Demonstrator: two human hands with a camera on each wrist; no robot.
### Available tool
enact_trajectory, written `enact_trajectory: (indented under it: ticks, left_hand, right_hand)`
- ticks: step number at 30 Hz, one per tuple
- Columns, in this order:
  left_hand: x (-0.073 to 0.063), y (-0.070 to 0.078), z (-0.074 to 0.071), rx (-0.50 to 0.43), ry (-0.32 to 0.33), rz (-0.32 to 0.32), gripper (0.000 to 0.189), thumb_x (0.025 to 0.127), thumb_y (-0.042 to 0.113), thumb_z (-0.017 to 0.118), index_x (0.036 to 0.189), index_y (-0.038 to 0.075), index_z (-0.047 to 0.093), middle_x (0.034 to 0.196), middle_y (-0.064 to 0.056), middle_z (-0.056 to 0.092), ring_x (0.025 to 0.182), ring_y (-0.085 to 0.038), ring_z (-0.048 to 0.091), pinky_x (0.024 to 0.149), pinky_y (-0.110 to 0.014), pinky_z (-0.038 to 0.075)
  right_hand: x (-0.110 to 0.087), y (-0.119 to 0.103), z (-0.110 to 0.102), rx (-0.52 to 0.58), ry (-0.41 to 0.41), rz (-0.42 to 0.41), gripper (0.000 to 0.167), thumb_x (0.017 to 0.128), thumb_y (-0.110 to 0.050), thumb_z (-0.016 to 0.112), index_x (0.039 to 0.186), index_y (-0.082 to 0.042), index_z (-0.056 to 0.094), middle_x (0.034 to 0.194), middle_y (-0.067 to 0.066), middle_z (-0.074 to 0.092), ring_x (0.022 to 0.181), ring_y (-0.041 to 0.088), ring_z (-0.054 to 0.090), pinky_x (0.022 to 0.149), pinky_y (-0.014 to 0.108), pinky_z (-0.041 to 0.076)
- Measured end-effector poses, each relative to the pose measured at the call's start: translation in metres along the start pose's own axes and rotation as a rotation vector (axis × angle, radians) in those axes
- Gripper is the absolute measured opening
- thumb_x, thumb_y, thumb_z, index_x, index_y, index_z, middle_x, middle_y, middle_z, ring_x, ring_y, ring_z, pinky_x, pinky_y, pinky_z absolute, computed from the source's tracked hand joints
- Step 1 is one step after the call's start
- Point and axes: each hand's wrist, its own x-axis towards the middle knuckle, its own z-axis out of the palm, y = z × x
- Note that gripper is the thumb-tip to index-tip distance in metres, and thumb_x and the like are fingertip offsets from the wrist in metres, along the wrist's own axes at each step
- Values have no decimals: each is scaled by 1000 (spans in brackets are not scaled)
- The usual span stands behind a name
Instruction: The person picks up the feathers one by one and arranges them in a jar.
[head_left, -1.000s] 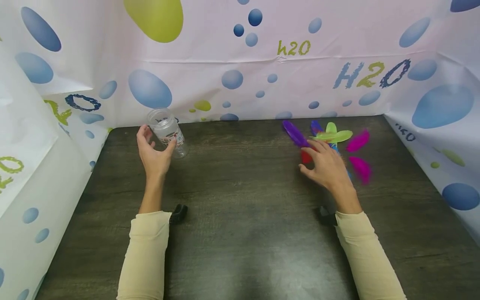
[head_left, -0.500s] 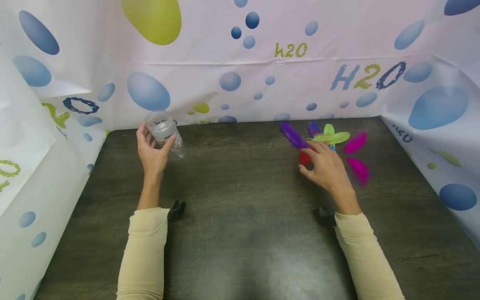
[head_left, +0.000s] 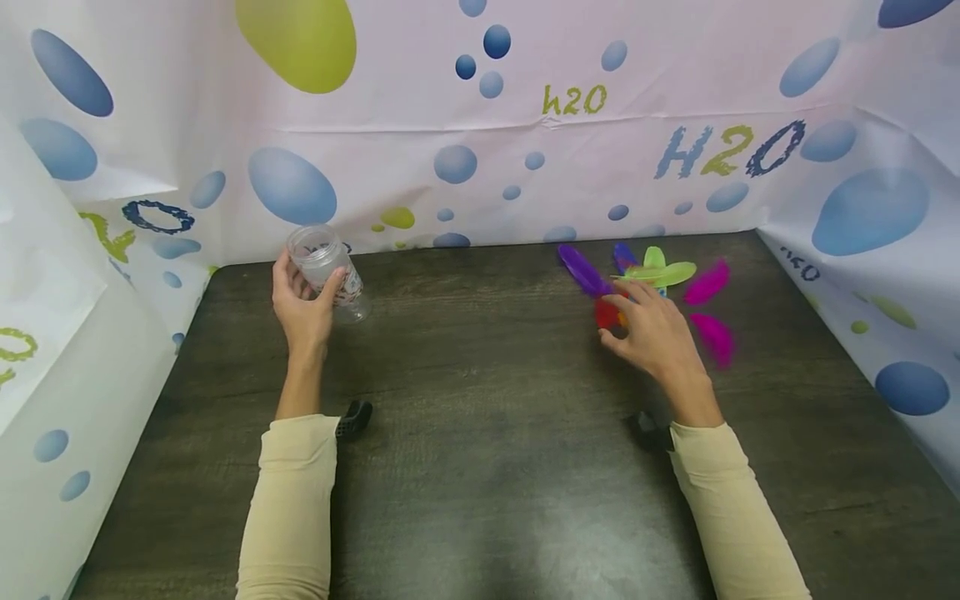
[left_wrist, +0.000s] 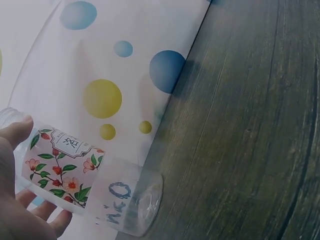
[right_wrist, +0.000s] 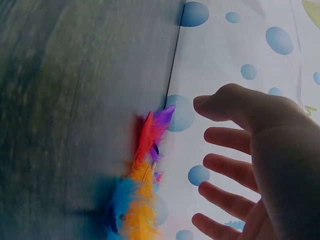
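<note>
At the table's back left, a clear plastic jar (head_left: pixel 348 287) stands with its mouth uncovered. My left hand (head_left: pixel 302 317) grips it near the top, thumb on one side and fingers round the other. A flower-printed label (left_wrist: pixel 62 170) shows on the jar in the left wrist view. My right hand (head_left: pixel 656 337) hovers over a group of feathers at the back right, its fingers spread and loosely bent. Purple (head_left: pixel 581 268), green (head_left: pixel 667 273) and red feathers (head_left: pixel 606 312) lie about it. An orange feather (right_wrist: pixel 140 210) appears in the right wrist view, apart from the fingers.
Two magenta feathers lie right of the right hand, the upper magenta feather (head_left: pixel 707 282) nearer the back edge. A dark wood table (head_left: pixel 480 400) spans the space between the hands. A white backdrop (head_left: pixel 405 167) with blue and green spots rises behind and at both sides.
My left thumb and fingers have closed in on the jar. The right hand stays over the feathers with little movement. The head view has shifted slightly.
</note>
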Motion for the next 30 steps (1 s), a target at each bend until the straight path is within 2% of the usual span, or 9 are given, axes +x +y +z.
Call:
enact_trajectory:
  ticks: [12,17,24,30]
  left_hand:
    - [-5,-1,-5,-3,6,-34,72,90,10,82,153,9,47,142,-13,59,123,-19,59,103,-35,49]
    - [-8,-3,-7,-18,-9,-20,73,90,7,81,154,7,45,141,-15,58,121,-18,59,102,-34,48]
    - [-12,1,-9,-24,-7,-9,70,89,8,81,151,6,49,136,-9,60,117,-12,59,100,-29,49]
    - [-14,3,-12,-28,-5,11,69,89,7,82,150,6,50,133,-8,60,113,-10,59,96,-27,49]
  right_hand:
    - [-3,0,2,11,-5,26,53,87,-20,79,132,4,66,151,25,51,142,46,42,114,67,36]
    - [-4,1,2,14,-4,30,53,87,-20,79,132,4,66,151,25,50,142,46,42,114,67,35]
    - [-5,2,3,3,2,28,53,87,-20,79,132,5,66,149,26,52,141,46,43,112,66,38]
    - [-4,0,3,-3,-1,36,53,87,-20,80,132,4,66,149,26,52,141,45,44,112,65,39]
